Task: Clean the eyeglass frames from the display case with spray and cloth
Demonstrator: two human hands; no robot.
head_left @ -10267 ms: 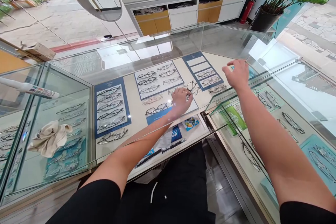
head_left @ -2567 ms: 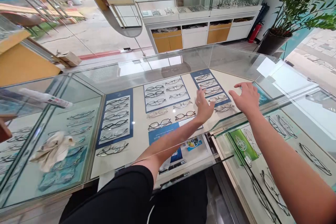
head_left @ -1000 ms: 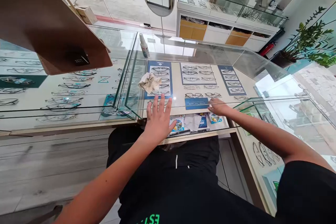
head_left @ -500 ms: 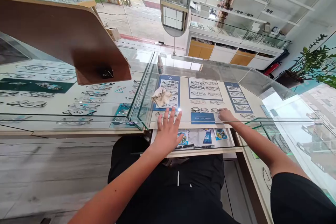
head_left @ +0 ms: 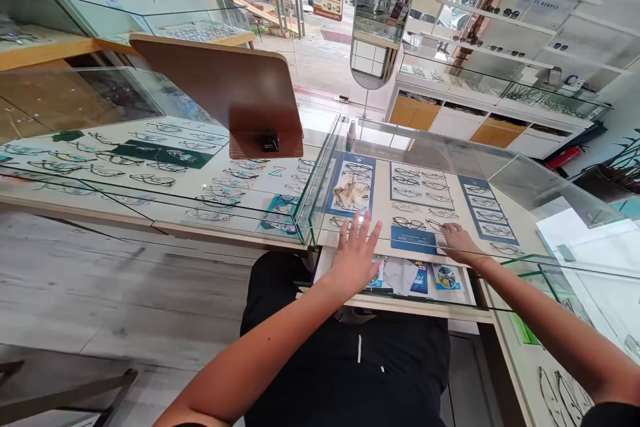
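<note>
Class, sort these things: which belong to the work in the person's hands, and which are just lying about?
Part of the work, it seems:
glasses at the right hand's fingers
display case they lie in

Lying about, untouched by either hand:
crumpled cloth
spray bottle
brown board
fire extinguisher

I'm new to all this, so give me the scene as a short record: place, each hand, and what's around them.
Place: glass display case of eyeglasses
Left hand: spread open, holding nothing
Right hand: at a pair of glasses; whether it has a grip is unclear
Beside those glasses: blue card
Cloth: crumpled, just beyond the left hand
Bottle: upright, beyond the cloth
Drawer: open, with printed cards inside
</note>
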